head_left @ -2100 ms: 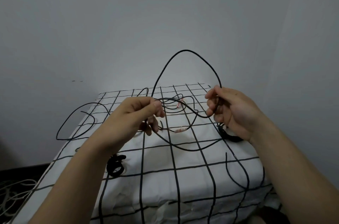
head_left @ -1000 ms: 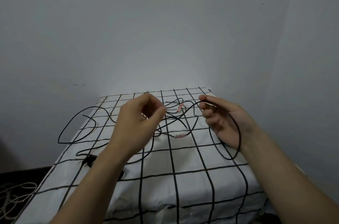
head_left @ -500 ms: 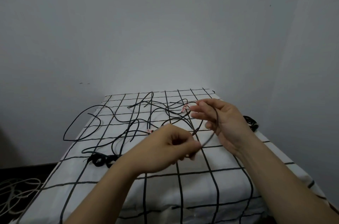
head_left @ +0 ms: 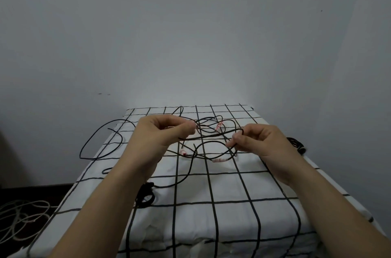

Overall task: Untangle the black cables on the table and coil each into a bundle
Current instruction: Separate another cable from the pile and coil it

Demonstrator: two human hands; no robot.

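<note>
Black cables lie tangled on the far half of the table, which is covered by a white cloth with a black grid. The left hand, at 9 o'clock of the tangle, pinches a strand between its thumb and curled fingers. The right hand, at 3 o'clock, pinches the same strand with its fingers curled, so the strand spans the two hands above the cloth. One loop hangs past the table edge at 9 o'clock. Pink tags show among the cables. A coiled bundle lies at 7 o'clock, beside the left forearm. A second bundle lies at the 3 o'clock edge. Pale cords lie on the floor at 8 o'clock.
</note>
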